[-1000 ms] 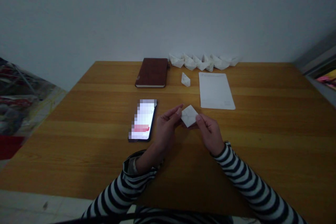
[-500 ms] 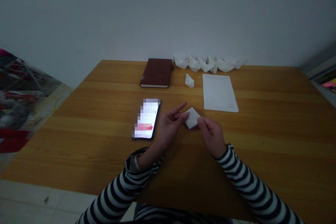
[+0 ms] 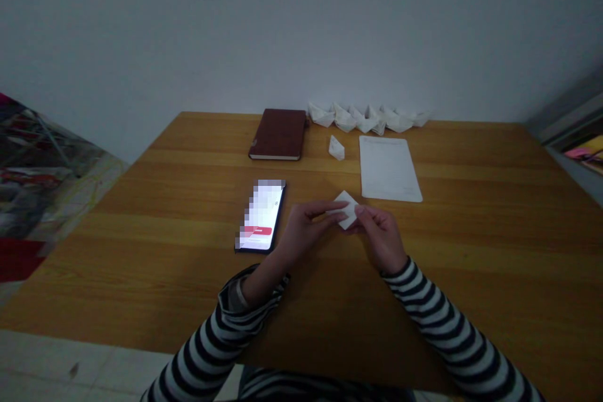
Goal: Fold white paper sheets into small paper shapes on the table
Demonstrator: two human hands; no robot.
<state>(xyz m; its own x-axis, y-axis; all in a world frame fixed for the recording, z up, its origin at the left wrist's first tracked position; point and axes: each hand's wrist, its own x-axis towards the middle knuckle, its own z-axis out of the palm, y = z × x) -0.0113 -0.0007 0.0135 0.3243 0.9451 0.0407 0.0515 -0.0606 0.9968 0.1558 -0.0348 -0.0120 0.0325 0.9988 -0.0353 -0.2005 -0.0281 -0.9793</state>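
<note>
Between my two hands is a small folded piece of white paper (image 3: 348, 200), diamond-shaped, held a little above the table. My right hand (image 3: 382, 235) pinches its right corner between thumb and fingers. From the left, my left hand (image 3: 308, 226) has its thumb and index finger across the paper's left part; its other fingers are mostly hidden. Beyond the hands lies a small folded white paper piece (image 3: 336, 147). A stack of white sheets (image 3: 390, 169) rests to its right, and a lit phone (image 3: 264, 213) lies left of my left hand.
A dark red notebook (image 3: 279, 134) lies at the back of the wooden table (image 3: 164, 213). Several folded paper boats (image 3: 365, 118) stand in a row by the wall (image 3: 330, 31). Clutter (image 3: 35, 157) is on the floor at the left.
My left index finger, stretched out beyond the paper before, now lies over its face near the thumb. My right hand keeps its pinch. The view has shifted slightly.
</note>
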